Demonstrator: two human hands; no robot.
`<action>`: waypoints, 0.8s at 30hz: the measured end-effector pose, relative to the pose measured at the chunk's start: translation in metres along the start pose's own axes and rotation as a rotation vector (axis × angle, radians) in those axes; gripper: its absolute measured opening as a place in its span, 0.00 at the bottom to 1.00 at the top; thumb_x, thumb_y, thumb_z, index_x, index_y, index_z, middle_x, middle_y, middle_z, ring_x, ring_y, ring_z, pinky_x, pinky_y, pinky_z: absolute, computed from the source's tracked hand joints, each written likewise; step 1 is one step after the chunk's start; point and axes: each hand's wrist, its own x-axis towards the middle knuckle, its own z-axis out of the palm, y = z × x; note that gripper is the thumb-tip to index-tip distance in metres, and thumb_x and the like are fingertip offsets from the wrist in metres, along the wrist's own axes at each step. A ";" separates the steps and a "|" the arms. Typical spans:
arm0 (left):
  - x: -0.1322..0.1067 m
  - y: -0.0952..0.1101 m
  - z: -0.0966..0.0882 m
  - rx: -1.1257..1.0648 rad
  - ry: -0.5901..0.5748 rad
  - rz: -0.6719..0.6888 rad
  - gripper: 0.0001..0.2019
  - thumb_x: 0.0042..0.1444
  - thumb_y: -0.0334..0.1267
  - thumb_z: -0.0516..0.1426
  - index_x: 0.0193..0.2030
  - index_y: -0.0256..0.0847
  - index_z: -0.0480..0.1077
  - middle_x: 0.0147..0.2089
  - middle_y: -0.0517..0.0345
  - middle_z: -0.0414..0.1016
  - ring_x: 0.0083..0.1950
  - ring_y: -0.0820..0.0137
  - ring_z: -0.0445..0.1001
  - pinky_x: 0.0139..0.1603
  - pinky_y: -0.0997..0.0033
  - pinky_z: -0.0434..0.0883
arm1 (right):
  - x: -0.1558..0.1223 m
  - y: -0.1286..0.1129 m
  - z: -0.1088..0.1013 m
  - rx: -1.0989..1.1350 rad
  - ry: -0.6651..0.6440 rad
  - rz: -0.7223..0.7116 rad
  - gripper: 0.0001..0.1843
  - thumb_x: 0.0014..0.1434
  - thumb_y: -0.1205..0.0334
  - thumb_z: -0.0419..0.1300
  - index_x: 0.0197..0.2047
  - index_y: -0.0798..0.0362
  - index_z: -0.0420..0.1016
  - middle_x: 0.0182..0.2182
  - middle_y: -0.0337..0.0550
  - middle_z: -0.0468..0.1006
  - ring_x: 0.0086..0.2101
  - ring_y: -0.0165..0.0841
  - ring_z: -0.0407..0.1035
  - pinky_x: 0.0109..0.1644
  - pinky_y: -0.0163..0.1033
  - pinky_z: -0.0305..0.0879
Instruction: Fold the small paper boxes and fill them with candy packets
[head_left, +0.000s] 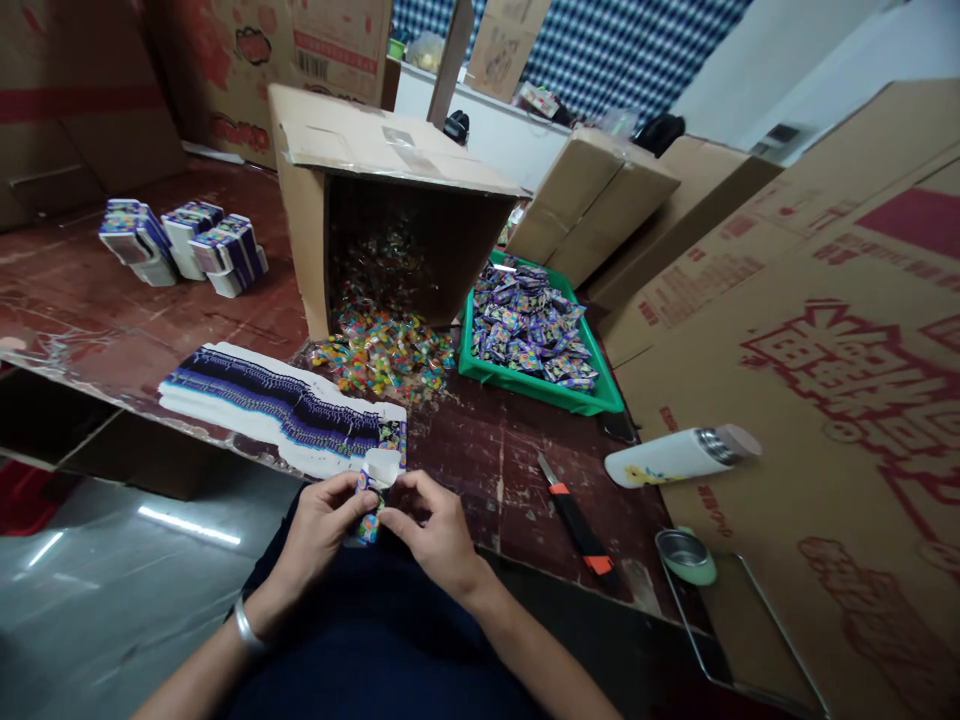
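Note:
Between my two hands, in front of my body at the table edge, is a small printed carton (369, 524) with a white flap standing up. My left hand (328, 512) pinches its left side, and my right hand (431, 520) grips the right side with thumb and fingers. Just beyond lies a long fanned row of flat purple and white cartons (285, 405). Past that, small bags of colourful candy (390, 350) spill from a cardboard box (300, 230) lying on its side. The inside of the held carton is mostly hidden.
A green tray (540, 394) of purple sachets (529, 325) stands right of the box. Stacked cartons (225, 250) sit at the far left. A utility knife (576, 520), a white bottle (667, 458) and a small cup (686, 557) are to the right, beside large cardboard boxes (810, 360).

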 end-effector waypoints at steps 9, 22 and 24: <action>-0.005 -0.006 0.018 -0.036 0.253 0.105 0.34 0.49 0.41 0.69 0.63 0.48 0.66 0.47 0.57 0.78 0.41 0.67 0.80 0.46 0.67 0.78 | 0.012 0.020 0.026 0.163 0.272 0.059 0.10 0.62 0.55 0.63 0.41 0.53 0.73 0.29 0.39 0.77 0.29 0.31 0.72 0.33 0.35 0.70; -0.006 0.001 0.008 0.066 -0.088 0.067 0.16 0.55 0.36 0.63 0.50 0.42 0.72 0.45 0.56 0.75 0.39 0.68 0.74 0.41 0.71 0.72 | 0.014 0.025 0.016 0.003 0.203 -0.146 0.08 0.63 0.59 0.62 0.32 0.51 0.71 0.37 0.44 0.77 0.38 0.35 0.74 0.43 0.39 0.72; -0.006 0.000 0.009 0.034 -0.065 0.074 0.16 0.55 0.35 0.63 0.51 0.43 0.71 0.47 0.56 0.74 0.39 0.69 0.74 0.41 0.71 0.72 | 0.016 0.024 0.016 0.090 0.193 -0.146 0.06 0.63 0.59 0.62 0.35 0.50 0.71 0.43 0.45 0.78 0.43 0.37 0.75 0.47 0.42 0.72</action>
